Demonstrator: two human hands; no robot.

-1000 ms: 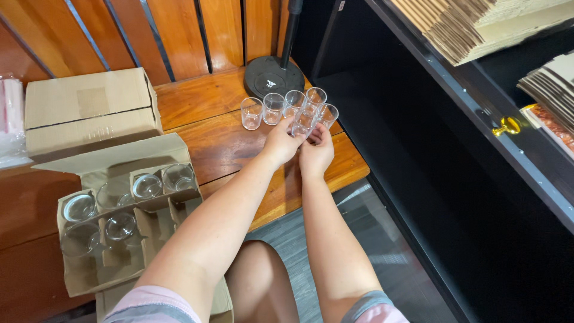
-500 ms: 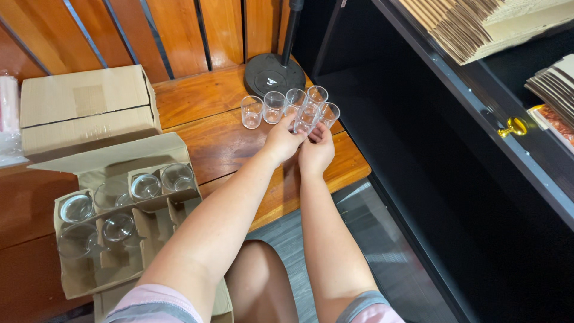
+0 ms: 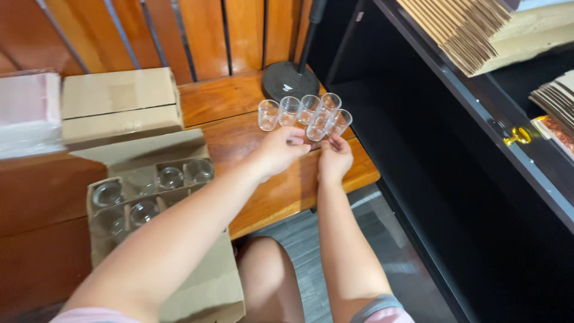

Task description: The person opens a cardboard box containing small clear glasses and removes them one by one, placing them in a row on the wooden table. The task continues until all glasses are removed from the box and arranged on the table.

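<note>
Several small clear glasses [image 3: 309, 111] stand in a tight group on the wooden bench [image 3: 239, 128], near its right end. My left hand [image 3: 280, 151] hovers just in front of the group with its fingers loosely curled and nothing in them. Beside it, my right hand [image 3: 335, 158] points its fingertips at the base of the two nearest glasses [image 3: 327, 124]; whether it touches them I cannot tell. To the left lies an open cardboard box [image 3: 143, 194] with a divider, and more clear glasses sit in its cells.
A closed cardboard box [image 3: 119, 104] and a plastic-wrapped packet [image 3: 27, 113] lie at the back left. A black round stand base [image 3: 290, 81] with a pole sits behind the glasses. A black cabinet [image 3: 454, 179] with stacked flat cardboard [image 3: 472, 33] fills the right.
Both hands have drawn back a little from the group of glasses toward me. The glasses stay where they were.
</note>
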